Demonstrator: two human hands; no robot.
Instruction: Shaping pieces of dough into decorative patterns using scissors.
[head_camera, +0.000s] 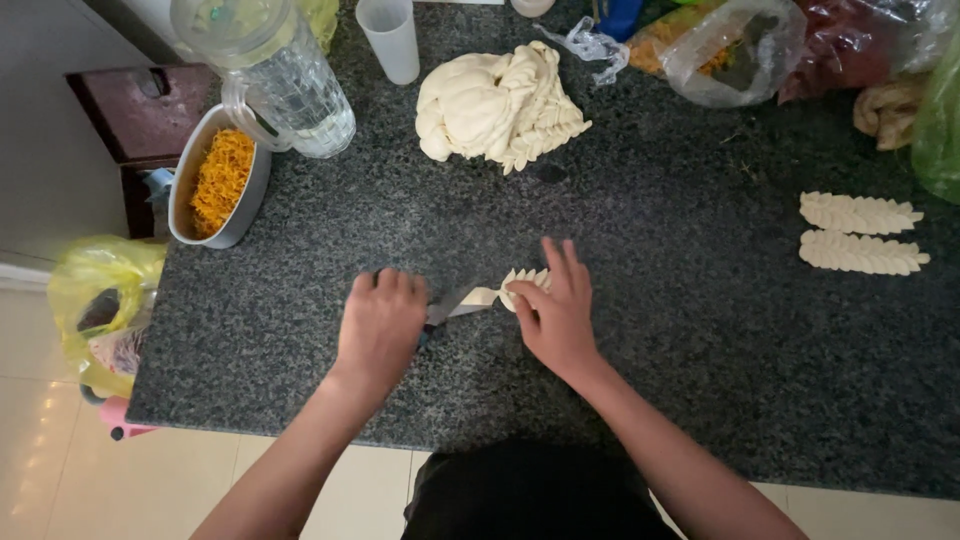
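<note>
Left hand (380, 322) was clenched round the dark handle of a pair of metal scissors (455, 303), blades pointing right w/ tips at a small pale leaf-shaped dough piece (523, 279). Right hand (555, 310) lay fingers-down on that dough piece, pinning it to the speckled dark granite tabletop (650, 330), near the front edge. Behind it sat a big heap of plaited pale dough (495, 105). Far right: two finished pale braided dough strips (860, 232), side by side, well apart from the hands. Back left: an oval grey dish of shredded orange filling (220, 180), touching a clear ribbed plastic jug (285, 80); white plastic cup (390, 38) nr the jug.
</note>
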